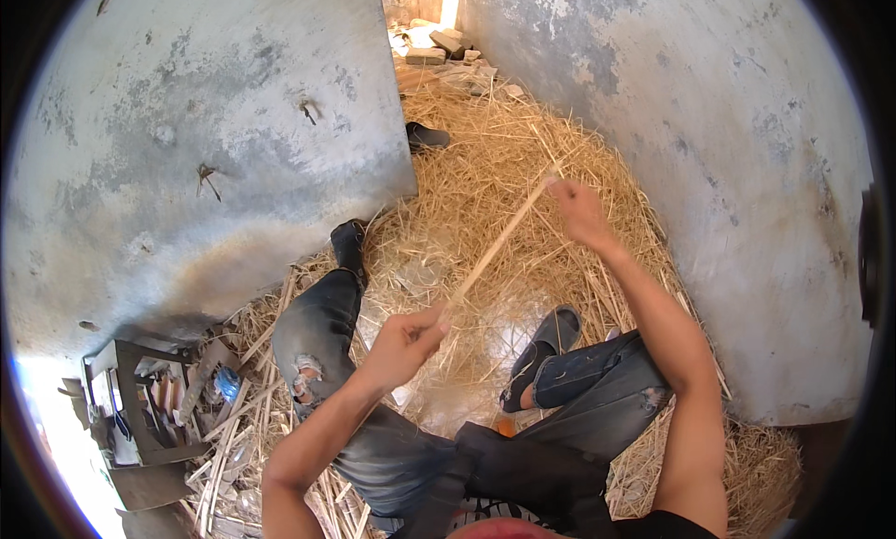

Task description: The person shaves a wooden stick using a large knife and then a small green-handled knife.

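Observation:
A thin, pale strip that looks like split bamboo (501, 242) stretches slantwise between my two hands, above the shavings on the floor. My left hand (401, 348) is closed round its near end, over my left knee. Higher up and to the right, my right hand (579, 210) pinches the strip near its far end. Just beyond my right fingers, a short thin end (541, 140) points up and left; whether it belongs to the same strip I cannot tell.
Straw-like shavings (485, 138) cover the floor. Grey walls rise at left (215, 119) and right (737, 166). Bricks (439, 49) lie at the far opening, near a loose dark shoe (427, 136). A wooden crate (140, 399) and several split sticks (219, 460) are at lower left.

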Demonstrator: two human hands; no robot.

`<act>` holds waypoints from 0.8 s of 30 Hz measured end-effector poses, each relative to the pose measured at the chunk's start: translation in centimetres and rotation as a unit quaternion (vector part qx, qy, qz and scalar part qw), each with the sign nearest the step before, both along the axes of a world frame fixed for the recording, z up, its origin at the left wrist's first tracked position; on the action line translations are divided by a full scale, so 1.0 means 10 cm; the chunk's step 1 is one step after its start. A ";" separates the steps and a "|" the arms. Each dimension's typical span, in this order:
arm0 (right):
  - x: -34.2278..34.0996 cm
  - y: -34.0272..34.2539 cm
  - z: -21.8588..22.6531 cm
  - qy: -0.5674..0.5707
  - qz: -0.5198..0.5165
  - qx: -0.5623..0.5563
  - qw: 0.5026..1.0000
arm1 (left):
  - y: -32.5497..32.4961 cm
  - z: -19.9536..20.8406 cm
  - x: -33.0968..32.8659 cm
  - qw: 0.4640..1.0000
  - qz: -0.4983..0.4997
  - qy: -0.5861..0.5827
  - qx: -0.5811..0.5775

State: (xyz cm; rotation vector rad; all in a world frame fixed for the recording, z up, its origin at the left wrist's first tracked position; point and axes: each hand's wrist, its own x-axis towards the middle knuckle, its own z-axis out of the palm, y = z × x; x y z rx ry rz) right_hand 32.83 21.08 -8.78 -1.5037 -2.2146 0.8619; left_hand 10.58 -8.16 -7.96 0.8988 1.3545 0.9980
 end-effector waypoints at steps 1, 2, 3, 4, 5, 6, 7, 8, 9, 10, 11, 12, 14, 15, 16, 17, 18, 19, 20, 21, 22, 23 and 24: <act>0.28 0.30 -0.11 -0.002 -0.064 0.014 0.998 | -0.02 0.06 0.04 1.000 -0.014 -0.013 -0.009; 0.50 0.50 -0.18 -0.003 -0.122 0.026 0.992 | -0.04 0.11 0.06 0.999 -0.021 -0.036 -0.008; 0.65 0.58 -0.15 0.004 -0.164 0.053 0.985 | -0.06 0.10 0.05 0.999 -0.021 -0.036 -0.011; 0.75 0.61 -0.13 0.013 -0.205 0.078 0.976 | -0.08 0.09 0.01 0.999 -0.022 -0.036 -0.015; 0.88 0.63 -0.14 0.045 -0.205 0.076 0.975 | -0.07 0.08 -0.01 0.999 -0.019 -0.041 -0.011; 0.96 0.65 -0.15 0.078 -0.203 0.073 0.973 | -0.06 0.07 -0.02 0.999 -0.015 -0.046 -0.008; 1.04 0.66 -0.17 0.110 -0.200 0.070 0.971 | -0.03 0.07 -0.02 0.999 -0.003 -0.055 0.000; 1.03 0.59 -0.12 0.062 -0.181 0.053 0.980 | -0.01 0.07 -0.01 0.998 0.003 -0.059 0.005; 0.91 0.45 -0.04 0.016 -0.157 0.032 0.987 | 0.00 0.06 -0.02 0.998 0.014 -0.061 0.008; 0.78 0.29 0.00 -0.029 -0.135 0.014 0.990 | 0.02 0.08 -0.03 0.998 0.014 -0.057 0.010; 0.66 0.10 -0.03 0.023 -0.077 0.033 0.996 | 0.05 0.09 -0.01 0.998 0.010 -0.056 0.015; 0.49 -0.17 -0.08 0.075 -0.019 0.052 0.996 | 0.06 0.10 0.00 0.998 0.013 -0.063 0.022; 0.04 -0.79 0.08 0.092 0.090 0.011 0.992 | 0.06 0.11 0.00 0.997 0.023 -0.073 0.031; -0.11 -1.03 0.16 0.082 0.146 -0.004 0.986 | 0.07 0.13 0.02 0.997 0.025 -0.072 0.027; -0.21 -1.21 0.20 0.071 0.201 -0.020 0.977 | 0.10 0.14 0.05 0.997 0.026 -0.072 0.022; -0.26 -1.33 0.14 0.079 0.220 -0.010 0.972 | 0.11 0.15 0.08 0.997 0.027 -0.072 0.016; -0.30 -1.42 0.07 0.087 0.238 0.001 0.967 | 0.13 0.13 0.08 0.997 0.025 -0.073 0.016; -0.31 -1.45 0.02 0.095 0.257 0.012 0.962 | 0.15 0.08 0.08 0.997 0.023 -0.073 0.015; -0.31 -1.43 0.00 0.088 0.260 0.026 0.961 | 0.17 0.06 0.07 0.997 0.021 -0.072 0.014; -0.30 -1.38 -0.01 0.080 0.262 0.039 0.961 | 0.16 0.09 0.07 0.996 0.022 -0.088 0.006; -0.29 -1.32 -0.02 0.072 0.265 0.053 0.960 | 0.14 0.12 0.06 0.994 0.022 -0.105 -0.001; -0.29 -1.22 -0.06 0.067 0.245 0.064 0.965 | 0.14 0.15 0.05 0.993 0.024 -0.119 -0.008; -0.28 -1.08 -0.08 0.058 0.223 0.074 0.970 | 0.14 0.16 0.05 0.993 0.025 -0.116 -0.008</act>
